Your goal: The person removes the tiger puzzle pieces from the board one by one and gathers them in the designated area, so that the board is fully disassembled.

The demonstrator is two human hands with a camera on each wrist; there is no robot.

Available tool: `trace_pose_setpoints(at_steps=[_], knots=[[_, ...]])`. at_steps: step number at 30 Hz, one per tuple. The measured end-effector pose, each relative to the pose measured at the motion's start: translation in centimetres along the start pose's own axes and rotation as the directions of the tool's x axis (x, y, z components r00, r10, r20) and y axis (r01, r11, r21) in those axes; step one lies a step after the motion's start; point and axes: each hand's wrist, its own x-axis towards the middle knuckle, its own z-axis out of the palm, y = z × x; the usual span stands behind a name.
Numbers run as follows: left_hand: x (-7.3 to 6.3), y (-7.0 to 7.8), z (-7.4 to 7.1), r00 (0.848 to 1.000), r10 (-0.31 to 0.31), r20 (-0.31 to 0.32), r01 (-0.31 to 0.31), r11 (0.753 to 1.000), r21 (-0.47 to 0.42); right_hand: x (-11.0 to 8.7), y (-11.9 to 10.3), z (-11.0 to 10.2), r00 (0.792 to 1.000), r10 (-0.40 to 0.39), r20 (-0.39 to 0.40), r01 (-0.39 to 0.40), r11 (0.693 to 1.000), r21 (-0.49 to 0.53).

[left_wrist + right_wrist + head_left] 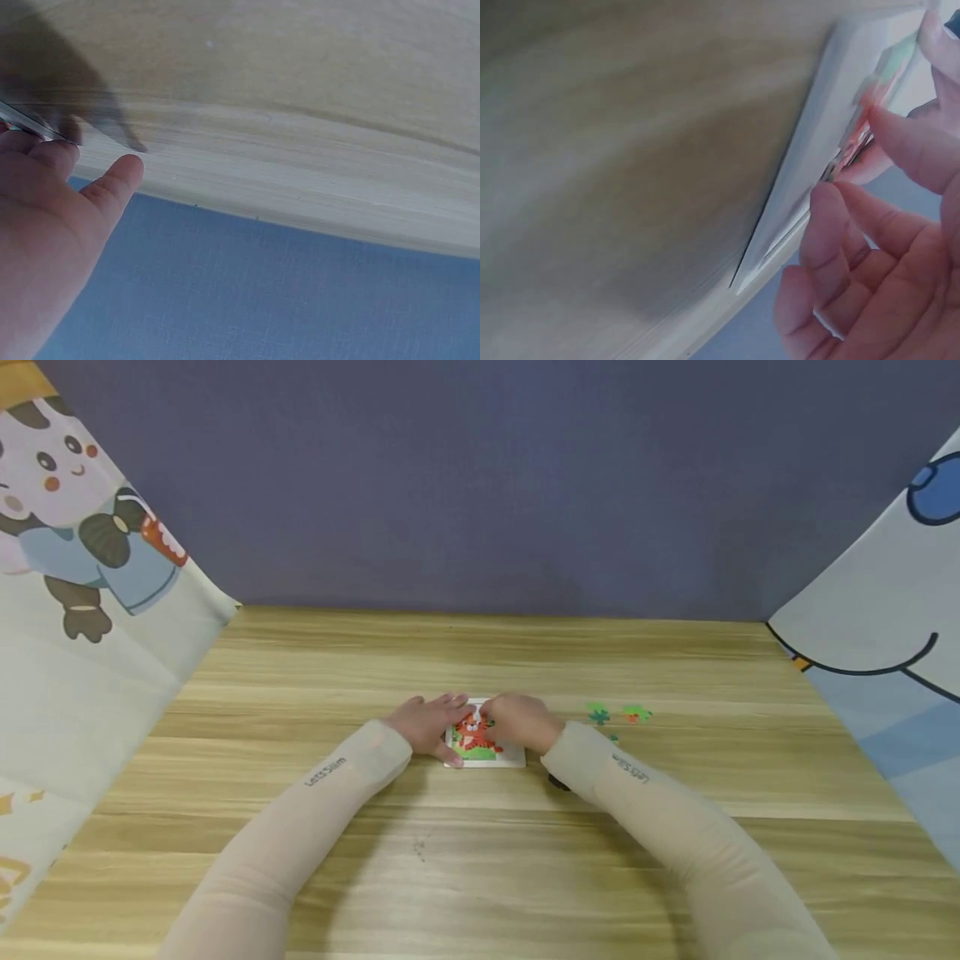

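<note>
On the counter (360,660), the puzzle board (512,758) lies with the left hand (426,725) at its left edge, the right hand (520,721) over its right, loose pieces (598,714) farther right, and a backdrop (480,485) behind.

one wood-grained desk (450,877); one flat white tiger puzzle board (514,759); one bare left hand (422,724); one bare right hand (522,722); two pale cream sleeves (315,822). nearer the desk's right edge: two flat green jigsaw pieces (598,714), plus one green bit (613,738) and one black thing (558,783), both partly hidden. one dark blue-grey cloth (480,485) lines the far edge, two cartoon-printed cloths (112,693) the sides.
</note>
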Motion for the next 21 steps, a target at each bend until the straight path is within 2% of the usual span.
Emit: trace_pose_setpoints(at_steps=[15,21], knots=[[-0.24,0.24,0.13,1.000,-0.003,0.000,0.003,1.000,-0.030,0.48,-0.35,-0.35,0.996,0.085,0.036,-0.085,0.996,0.017],[-0.26,0.33,0.10,1.000,-0.014,0.006,0.014,1.000,-0.012,0.02,-0.53,-0.65,0.996,0.086,0.028,-0.087,0.994,0.072]])
